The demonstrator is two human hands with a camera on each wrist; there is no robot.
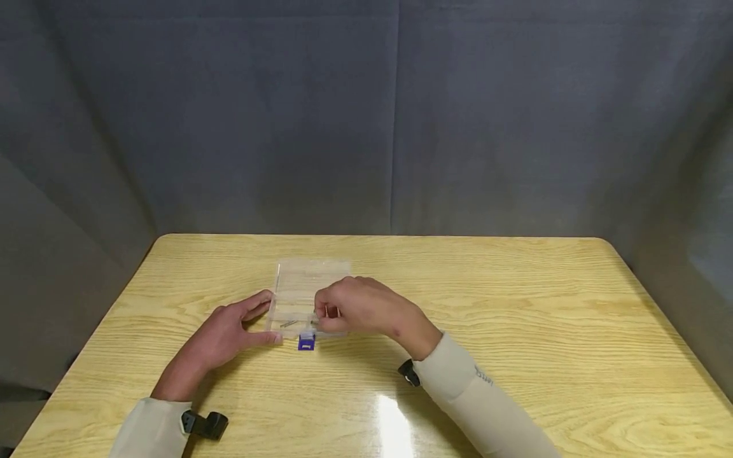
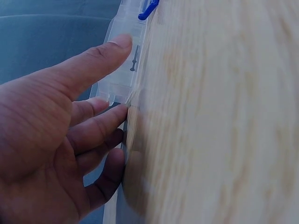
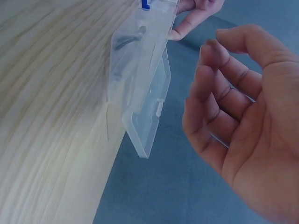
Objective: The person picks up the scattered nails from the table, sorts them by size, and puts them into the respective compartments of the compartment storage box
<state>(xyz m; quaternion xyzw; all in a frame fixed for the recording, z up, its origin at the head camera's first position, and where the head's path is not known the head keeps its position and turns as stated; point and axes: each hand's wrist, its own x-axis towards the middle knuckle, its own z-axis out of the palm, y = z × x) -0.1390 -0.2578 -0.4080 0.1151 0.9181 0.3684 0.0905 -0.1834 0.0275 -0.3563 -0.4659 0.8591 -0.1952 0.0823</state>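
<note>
A clear plastic box [image 1: 298,308] stands on the table with its lid [image 1: 312,273] open toward the back. At its front edge is a blue latch [image 1: 306,342]. My left hand [image 1: 226,334] grips the front left corner, thumb along the front and fingers against the side. In the left wrist view a thin dark, screw-like piece [image 2: 135,58] shows through the wall. More small metal pieces [image 3: 131,41] appear in the right wrist view. My right hand [image 1: 363,308] is over the right part of the box, fingers curled, thumb near the fingertips; whether something small is between them is hidden.
The wooden table [image 1: 515,318] spreads around the box, with its far edge behind the lid. A dark grey curtain [image 1: 366,127] hangs beyond that edge. Black wrist cameras [image 1: 205,425] are strapped near both sleeves.
</note>
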